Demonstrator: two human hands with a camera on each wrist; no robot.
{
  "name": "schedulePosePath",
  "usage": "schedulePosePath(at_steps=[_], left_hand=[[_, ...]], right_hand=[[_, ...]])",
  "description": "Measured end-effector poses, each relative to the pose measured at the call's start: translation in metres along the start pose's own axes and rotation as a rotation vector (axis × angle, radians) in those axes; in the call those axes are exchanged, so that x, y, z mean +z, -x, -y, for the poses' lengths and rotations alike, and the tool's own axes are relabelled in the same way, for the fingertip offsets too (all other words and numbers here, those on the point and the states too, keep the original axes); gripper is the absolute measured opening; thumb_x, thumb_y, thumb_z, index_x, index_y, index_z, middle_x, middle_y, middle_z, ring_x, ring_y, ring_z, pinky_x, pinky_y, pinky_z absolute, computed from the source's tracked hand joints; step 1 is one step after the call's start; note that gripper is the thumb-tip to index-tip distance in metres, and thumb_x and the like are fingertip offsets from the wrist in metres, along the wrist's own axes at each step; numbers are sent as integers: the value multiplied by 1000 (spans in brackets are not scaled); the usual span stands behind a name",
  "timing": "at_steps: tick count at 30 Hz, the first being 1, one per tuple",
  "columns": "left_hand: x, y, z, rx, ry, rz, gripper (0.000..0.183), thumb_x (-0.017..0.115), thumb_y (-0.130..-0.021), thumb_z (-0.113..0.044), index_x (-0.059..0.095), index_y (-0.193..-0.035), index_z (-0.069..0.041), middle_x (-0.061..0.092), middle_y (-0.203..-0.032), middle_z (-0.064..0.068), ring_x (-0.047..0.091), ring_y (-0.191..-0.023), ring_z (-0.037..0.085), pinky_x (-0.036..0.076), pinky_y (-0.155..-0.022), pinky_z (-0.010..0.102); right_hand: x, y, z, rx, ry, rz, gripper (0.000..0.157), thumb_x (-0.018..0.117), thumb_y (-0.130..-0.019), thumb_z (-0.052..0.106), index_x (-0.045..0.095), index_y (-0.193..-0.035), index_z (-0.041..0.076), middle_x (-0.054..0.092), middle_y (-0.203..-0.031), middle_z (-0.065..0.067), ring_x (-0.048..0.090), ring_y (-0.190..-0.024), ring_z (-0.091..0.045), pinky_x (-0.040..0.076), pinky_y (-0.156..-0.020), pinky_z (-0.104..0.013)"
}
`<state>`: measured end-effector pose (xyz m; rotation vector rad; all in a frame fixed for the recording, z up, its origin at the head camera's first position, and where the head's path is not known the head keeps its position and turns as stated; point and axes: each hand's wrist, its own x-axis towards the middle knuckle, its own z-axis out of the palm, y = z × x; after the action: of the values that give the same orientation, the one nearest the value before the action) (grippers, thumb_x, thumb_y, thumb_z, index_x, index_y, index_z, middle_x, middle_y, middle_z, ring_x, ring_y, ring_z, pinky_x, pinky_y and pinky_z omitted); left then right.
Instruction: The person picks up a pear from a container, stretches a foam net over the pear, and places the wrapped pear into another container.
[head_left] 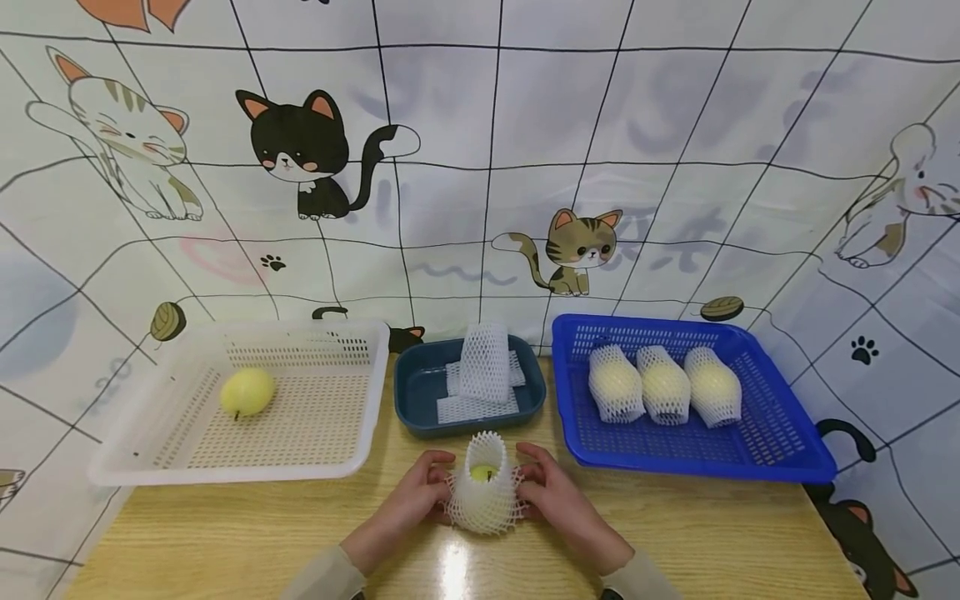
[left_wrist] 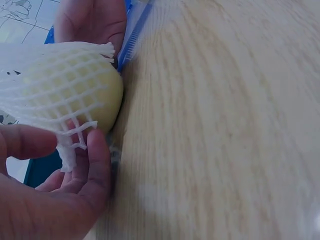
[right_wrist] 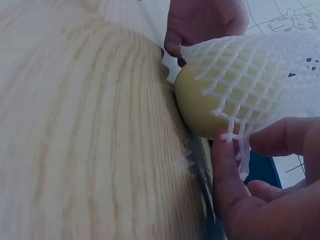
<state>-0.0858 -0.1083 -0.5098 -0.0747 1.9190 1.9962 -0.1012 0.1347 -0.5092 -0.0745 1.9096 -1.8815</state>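
Note:
A white foam net sleeve [head_left: 486,510] stands upright on the table around a round yellow-green fruit [head_left: 482,473], its stem showing through the open top. My left hand [head_left: 418,490] pinches the sleeve's flared lower edge on the left, thumb and fingertips on the mesh. On the opposite side my right hand [head_left: 553,492] pinches the same edge. Both wrist views show the fruit's pale bottom [left_wrist: 114,95] bare below the mesh, close against the table. Strands of net [right_wrist: 242,155] hang between the right thumb and fingers.
At the left, a white basket [head_left: 367,400] holds one bare yellow-green fruit [head_left: 248,392]. Behind the hands, a dark teal tray [head_left: 416,425] contains several flat foam sleeves [head_left: 483,362]. A blue basket [head_left: 765,458] with three sleeved fruits [head_left: 663,385] stands at the right. A cat-patterned cloth [head_left: 450,192] hangs behind.

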Motion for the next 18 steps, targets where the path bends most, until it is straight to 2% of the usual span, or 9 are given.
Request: schedulePosePath(at_steps=[6, 11, 18], left_hand=[[-5, 3, 1, 12, -36, 63, 69, 59, -81, 9, 36, -146, 8, 57, -109, 14, 60, -86, 18, 58, -70, 34], [-6, 4, 1, 38, -74, 71, 71, 61, -81, 10, 36, -146, 10, 57, -109, 15, 60, -83, 19, 57, -69, 32], [-3, 4, 2, 89, -130, 60, 71, 61, -79, 11, 36, -145, 13, 54, -107, 14, 57, -81, 18, 54, -66, 28]], right_hand=[[-5, 0, -2, -91, 82, 26, 74, 58, -88, -4, 31, -156, -2, 53, -121, -18, 56, -79, -12, 49, -70, -25], [-6, 1, -2, -150, 171, 52, 73, 58, -86, -8, 34, -155, -4, 50, -119, -18, 46, -72, -8, 43, -65, -20], [-8, 2, -4, -195, 254, 85, 70, 57, -86, -10, 34, -152, -9, 52, -120, -19, 49, -72, -10, 44, -63, -20]])
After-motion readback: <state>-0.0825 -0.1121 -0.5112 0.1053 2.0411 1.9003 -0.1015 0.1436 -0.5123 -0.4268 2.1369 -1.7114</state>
